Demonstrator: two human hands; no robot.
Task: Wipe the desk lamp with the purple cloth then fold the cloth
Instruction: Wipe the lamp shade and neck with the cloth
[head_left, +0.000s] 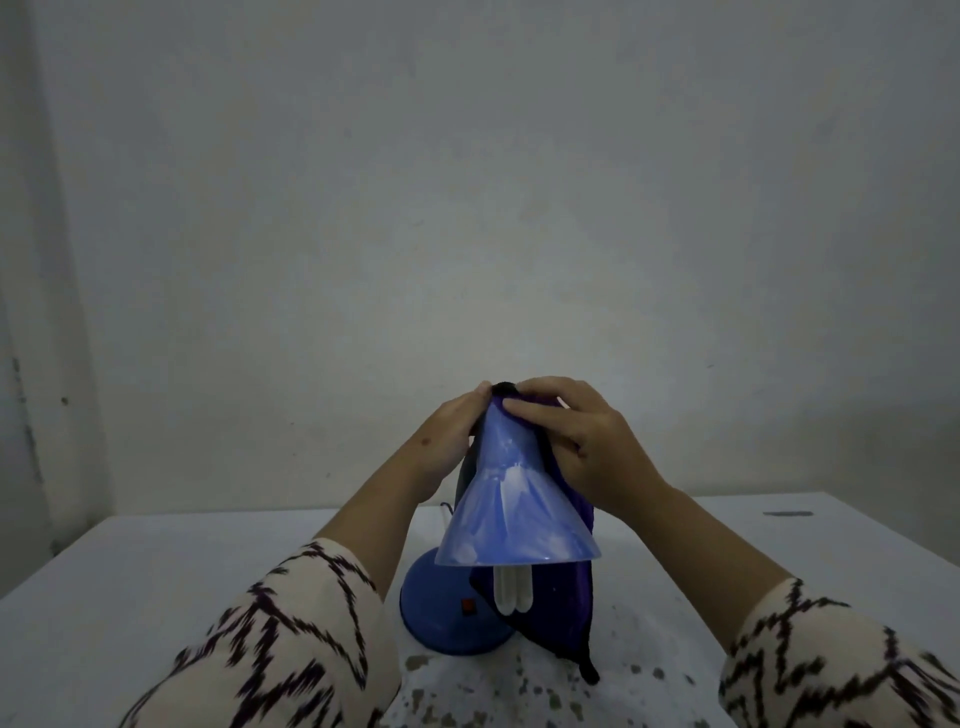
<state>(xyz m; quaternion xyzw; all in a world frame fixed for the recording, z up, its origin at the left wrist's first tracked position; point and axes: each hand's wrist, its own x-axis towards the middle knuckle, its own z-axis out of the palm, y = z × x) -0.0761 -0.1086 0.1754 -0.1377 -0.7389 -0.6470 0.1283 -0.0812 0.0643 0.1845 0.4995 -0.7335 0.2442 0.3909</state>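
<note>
A blue desk lamp stands in the middle of the white table; its cone shade (511, 512) faces me, a white bulb (513, 590) hangs under it, and its round blue base (434, 613) carries a red switch. My left hand (449, 441) holds the narrow top of the shade from the left. My right hand (582, 441) presses the purple cloth (563, 618) against the top right of the shade, fingers curled over it. The cloth hangs down behind the shade to the table.
The white table (156, 561) has dark speckled stains (467, 680) in front of the lamp base. A small dark object (787, 513) lies at the far right edge. A bare grey wall (467, 208) stands close behind the table.
</note>
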